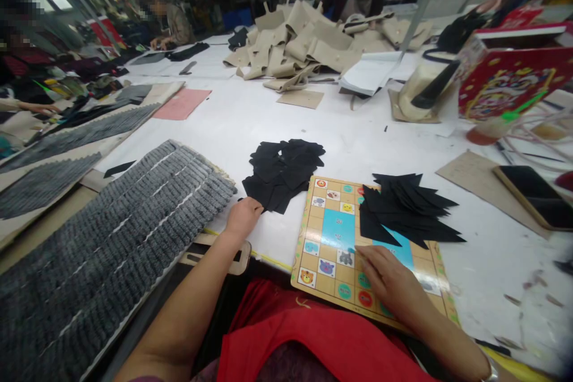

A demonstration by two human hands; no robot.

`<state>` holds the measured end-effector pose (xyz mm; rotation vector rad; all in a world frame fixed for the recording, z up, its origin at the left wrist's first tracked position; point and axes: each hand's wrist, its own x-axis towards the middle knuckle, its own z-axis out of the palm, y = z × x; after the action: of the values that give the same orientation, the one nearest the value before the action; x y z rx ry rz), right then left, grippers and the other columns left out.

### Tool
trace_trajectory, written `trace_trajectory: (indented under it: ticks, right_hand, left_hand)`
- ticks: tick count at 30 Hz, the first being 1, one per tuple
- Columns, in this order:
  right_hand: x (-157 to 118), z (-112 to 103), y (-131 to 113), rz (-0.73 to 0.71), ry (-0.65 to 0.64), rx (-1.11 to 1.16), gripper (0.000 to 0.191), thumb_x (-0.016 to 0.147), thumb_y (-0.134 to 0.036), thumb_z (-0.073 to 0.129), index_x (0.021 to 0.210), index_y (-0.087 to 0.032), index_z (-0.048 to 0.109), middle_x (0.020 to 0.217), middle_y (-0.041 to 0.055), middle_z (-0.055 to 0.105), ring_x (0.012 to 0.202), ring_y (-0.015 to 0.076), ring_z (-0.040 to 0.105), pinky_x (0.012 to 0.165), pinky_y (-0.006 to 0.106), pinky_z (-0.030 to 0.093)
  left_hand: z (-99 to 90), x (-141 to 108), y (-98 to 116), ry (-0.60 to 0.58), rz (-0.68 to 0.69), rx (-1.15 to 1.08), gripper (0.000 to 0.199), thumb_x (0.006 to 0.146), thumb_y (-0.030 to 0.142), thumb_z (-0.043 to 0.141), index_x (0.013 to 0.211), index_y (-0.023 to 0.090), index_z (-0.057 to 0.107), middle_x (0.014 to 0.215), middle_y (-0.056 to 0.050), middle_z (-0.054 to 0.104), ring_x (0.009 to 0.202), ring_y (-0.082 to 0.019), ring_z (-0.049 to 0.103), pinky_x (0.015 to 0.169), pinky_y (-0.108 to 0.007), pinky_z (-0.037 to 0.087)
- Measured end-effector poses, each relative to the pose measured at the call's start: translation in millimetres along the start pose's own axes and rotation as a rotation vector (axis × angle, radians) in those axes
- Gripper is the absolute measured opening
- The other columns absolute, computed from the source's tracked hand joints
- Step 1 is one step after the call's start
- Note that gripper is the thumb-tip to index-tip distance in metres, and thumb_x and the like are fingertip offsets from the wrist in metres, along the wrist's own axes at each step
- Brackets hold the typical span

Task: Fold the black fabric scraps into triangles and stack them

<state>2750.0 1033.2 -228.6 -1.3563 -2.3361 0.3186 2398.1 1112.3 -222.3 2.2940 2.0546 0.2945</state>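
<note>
My left hand [244, 216] is closed at the near edge of a pile of black fabric pieces [286, 170], its fingertips pinched together beside the lowest pieces; what they grip is too small to make out. On a wooden game board [307, 230] with animal pictures rests my right hand [389, 279], fingers extended and lying low over the squares, with nothing visible in it. A second stack of black pointed pieces [409, 209] covers the board's upper right part, just beyond my right hand.
Grey ribbed fabric [120, 250] lies at the left. Beige pieces [308, 42] are heaped at the back. A phone [537, 194], a red box [514, 71] and a tape roll [418, 92] are at the right. People [172, 24] work across the table.
</note>
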Motion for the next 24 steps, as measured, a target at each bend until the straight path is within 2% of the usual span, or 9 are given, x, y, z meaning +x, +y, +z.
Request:
trace_trajectory:
  ticks: [4, 7, 9, 12, 15, 17, 19, 21, 24]
  right_hand:
    - [13, -1, -8, 0.206, -0.121, 0.241, 0.031, 0.09, -0.036, 0.038, 0.107, -0.017, 0.057, 0.101, 0.0086, 0.062, 0.093, 0.0184, 0.059, 0.081, 0.032, 0.049]
    - [23, 1, -14, 0.29, -0.166, 0.339, 0.035, 0.089, -0.04, 0.04, 0.108, -0.018, 0.058, 0.102, 0.0087, 0.063, 0.092, 0.0191, 0.06, 0.08, 0.033, 0.05]
    - [27, 4, -18, 0.278, -0.172, 0.352, 0.034, 0.088, -0.039, 0.042, 0.108, -0.018, 0.059, 0.103, 0.0087, 0.063, 0.093, 0.0194, 0.06, 0.081, 0.034, 0.049]
    - [30, 6, -20, 0.232, -0.16, 0.346, 0.033, 0.086, -0.038, 0.044, 0.107, -0.018, 0.06, 0.101, 0.0086, 0.064, 0.091, 0.0197, 0.061, 0.08, 0.035, 0.049]
    - [30, 7, -18, 0.241, -0.131, 0.373, 0.033, 0.084, -0.039, 0.046, 0.105, -0.018, 0.061, 0.101, 0.0089, 0.064, 0.093, 0.0212, 0.06, 0.082, 0.037, 0.049]
    - [30, 6, -18, 0.323, -0.138, 0.459, 0.035, 0.083, -0.042, 0.047, 0.104, -0.018, 0.061, 0.102, 0.0097, 0.064, 0.094, 0.0224, 0.06, 0.082, 0.038, 0.049]
    - [32, 4, -20, 0.488, -0.21, 0.651, 0.041, 0.082, -0.048, 0.048, 0.106, -0.017, 0.06, 0.1, 0.0111, 0.065, 0.089, 0.0223, 0.062, 0.077, 0.037, 0.051]
    - [35, 1, -24, 0.694, -0.314, 0.94, 0.047, 0.083, -0.053, 0.045, 0.107, -0.015, 0.058, 0.099, 0.013, 0.065, 0.083, 0.0207, 0.063, 0.071, 0.035, 0.052]
    - [41, -2, -33, 0.907, -0.439, 1.248, 0.055, 0.083, -0.061, 0.037, 0.101, -0.013, 0.057, 0.099, 0.0153, 0.064, 0.078, 0.0191, 0.064, 0.069, 0.034, 0.053]
  left_hand:
    - [-3.5, -12, 9, 0.138, -0.037, -0.05, 0.023, 0.09, 0.02, 0.041, 0.093, 0.015, 0.063, 0.1, -0.007, 0.063, 0.096, -0.016, 0.055, 0.089, -0.026, 0.041]
    - [1.5, -15, 17, 0.213, -0.036, -0.045, 0.023, 0.087, 0.024, 0.047, 0.104, 0.012, 0.058, 0.112, -0.011, 0.058, 0.106, -0.021, 0.051, 0.094, -0.032, 0.038]
    - [7.0, -11, 17, 0.182, -0.048, -0.024, 0.025, 0.083, 0.024, 0.054, 0.103, 0.011, 0.059, 0.107, -0.013, 0.059, 0.1, -0.024, 0.054, 0.088, -0.035, 0.042]
    - [12.7, 0, 8, 0.12, -0.044, -0.017, 0.011, 0.08, 0.018, 0.054, 0.08, 0.014, 0.064, 0.084, -0.01, 0.064, 0.081, -0.023, 0.059, 0.073, -0.033, 0.046]
    - [8.4, 7, -4, 0.159, -0.037, -0.038, 0.014, 0.08, 0.015, 0.052, 0.07, 0.016, 0.062, 0.073, -0.006, 0.063, 0.072, -0.019, 0.059, 0.069, -0.029, 0.046]
    - [-0.9, 5, -6, 0.234, -0.06, -0.053, 0.015, 0.082, 0.015, 0.048, 0.076, 0.016, 0.062, 0.076, -0.006, 0.063, 0.074, -0.018, 0.059, 0.071, -0.028, 0.047]
    - [-11.9, -4, 3, 0.318, -0.067, -0.072, 0.019, 0.087, 0.016, 0.042, 0.084, 0.014, 0.06, 0.088, -0.008, 0.064, 0.085, -0.018, 0.059, 0.079, -0.029, 0.046]
    - [-18.7, -19, 24, 0.358, 0.056, -0.104, 0.019, 0.089, 0.019, 0.04, 0.088, 0.014, 0.058, 0.1, -0.01, 0.062, 0.096, -0.017, 0.056, 0.087, -0.03, 0.044]
    - [-11.5, -51, 71, 0.256, 0.518, -0.143, 0.016, 0.088, 0.017, 0.043, 0.086, 0.014, 0.058, 0.1, -0.009, 0.062, 0.092, -0.016, 0.057, 0.083, -0.029, 0.046]
